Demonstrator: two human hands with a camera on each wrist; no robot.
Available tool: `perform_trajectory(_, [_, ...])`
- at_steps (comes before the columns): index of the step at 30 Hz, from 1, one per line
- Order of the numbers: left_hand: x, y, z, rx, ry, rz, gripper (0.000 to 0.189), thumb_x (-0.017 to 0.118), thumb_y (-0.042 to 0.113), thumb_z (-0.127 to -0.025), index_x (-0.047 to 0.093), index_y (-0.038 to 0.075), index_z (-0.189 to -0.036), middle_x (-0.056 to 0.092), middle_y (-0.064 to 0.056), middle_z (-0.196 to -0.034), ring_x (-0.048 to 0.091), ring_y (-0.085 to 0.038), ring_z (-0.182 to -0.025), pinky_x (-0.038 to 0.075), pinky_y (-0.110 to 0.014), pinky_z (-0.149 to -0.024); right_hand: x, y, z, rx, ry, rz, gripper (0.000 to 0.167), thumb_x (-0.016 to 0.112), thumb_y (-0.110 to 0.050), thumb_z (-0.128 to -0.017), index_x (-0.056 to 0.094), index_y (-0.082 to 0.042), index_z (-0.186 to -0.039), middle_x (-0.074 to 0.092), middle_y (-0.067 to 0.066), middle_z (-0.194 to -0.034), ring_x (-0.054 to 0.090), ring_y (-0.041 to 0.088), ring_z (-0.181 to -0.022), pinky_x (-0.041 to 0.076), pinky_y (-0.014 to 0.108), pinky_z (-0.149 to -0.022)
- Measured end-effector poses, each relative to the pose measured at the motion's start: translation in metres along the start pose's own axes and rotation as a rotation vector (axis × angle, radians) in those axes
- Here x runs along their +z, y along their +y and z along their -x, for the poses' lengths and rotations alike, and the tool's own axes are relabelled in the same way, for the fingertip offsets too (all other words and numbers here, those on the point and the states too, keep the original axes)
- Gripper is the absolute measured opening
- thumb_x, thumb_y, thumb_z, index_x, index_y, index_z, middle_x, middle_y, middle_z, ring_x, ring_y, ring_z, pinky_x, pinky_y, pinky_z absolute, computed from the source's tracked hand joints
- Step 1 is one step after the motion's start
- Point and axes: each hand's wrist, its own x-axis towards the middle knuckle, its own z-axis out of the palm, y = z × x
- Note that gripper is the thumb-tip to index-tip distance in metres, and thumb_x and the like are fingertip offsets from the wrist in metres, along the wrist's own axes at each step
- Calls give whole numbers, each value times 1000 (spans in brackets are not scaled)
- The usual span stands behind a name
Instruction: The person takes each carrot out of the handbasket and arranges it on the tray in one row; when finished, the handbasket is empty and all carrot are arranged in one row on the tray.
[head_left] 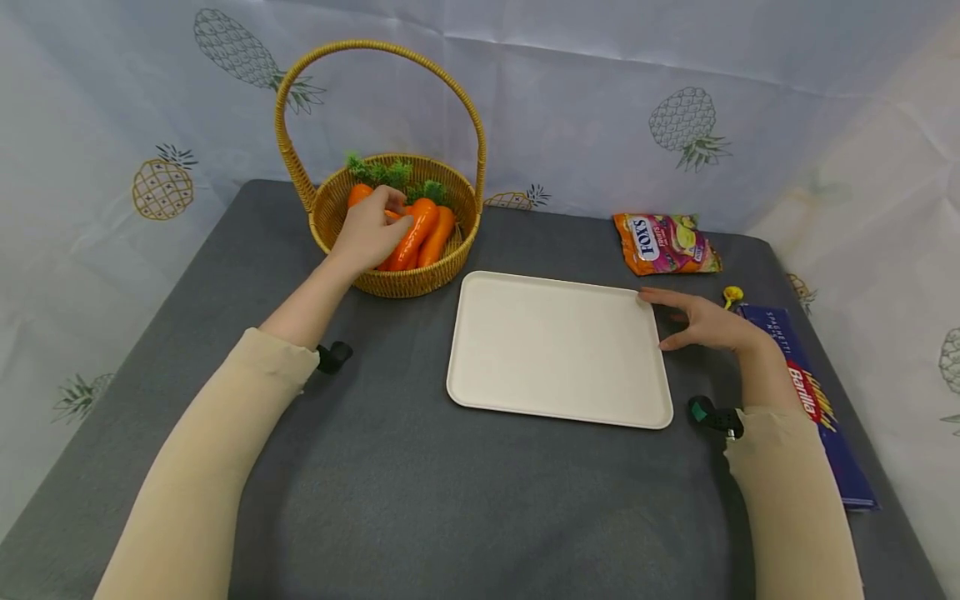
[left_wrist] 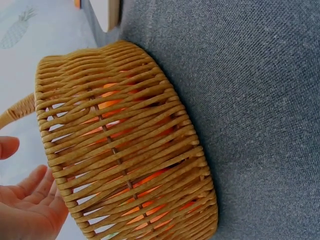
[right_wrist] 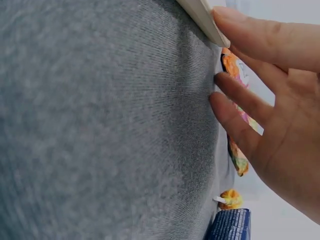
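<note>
A wicker basket [head_left: 401,285] with a tall handle holds several orange carrots [head_left: 417,233] with green tops. My left hand [head_left: 372,227] reaches over its near left rim, fingers above the carrots. In the left wrist view the thumb stands apart from the fingers [left_wrist: 37,185], and nothing shows between them. On the right, my right hand [head_left: 708,322] touches the right edge of a cream rectangular tray [head_left: 558,350]. Its thumb and index finger rest at the rim, and the other fingers [right_wrist: 240,102] extend loosely past it in the right wrist view.
Behind the right hand lies a Fox's candy bag [head_left: 663,244]. A yellow lollipop [head_left: 732,294] sits near a blue Barilla spaghetti box [head_left: 806,392], which is partly behind the right forearm. A pineapple-print cloth [head_left: 555,108] hangs along the back of the grey table [head_left: 480,500].
</note>
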Motion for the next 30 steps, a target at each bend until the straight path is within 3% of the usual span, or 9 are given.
perform_trajectory(9, [4, -4, -2, 3, -10, -22, 48, 47, 25, -101, 41, 3, -144, 53, -18, -140, 55, -36, -127, 52, -50, -99, 0, 0, 1, -10, -68, 44, 92, 75, -15, -84, 21, -7, -157, 8, 22, -166, 3, 53, -150, 8, 80, -111])
perform_trajectory(21, [3, 5, -6, -39, -61, -91, 49, 48, 20, -99, 40, 3, -145, 50, -17, -145, 56, -34, -117, 50, -49, -98, -1, -6, -2, 56, -83, 79, 99, 77, -19, -83, 15, -12, -159, 9, 24, -165, 5, 54, -150, 9, 79, -112])
perform_trajectory(30, [6, 8, -16, -101, -77, -122, 52, 51, 19, -99, 38, 2, -146, 47, -18, -147, 52, -36, -126, 48, -49, -104, -2, -4, -3, 70, -86, 81, 99, 77, -20, -83, 15, -14, -160, 9, 25, -165, 6, 54, -149, 10, 79, -112])
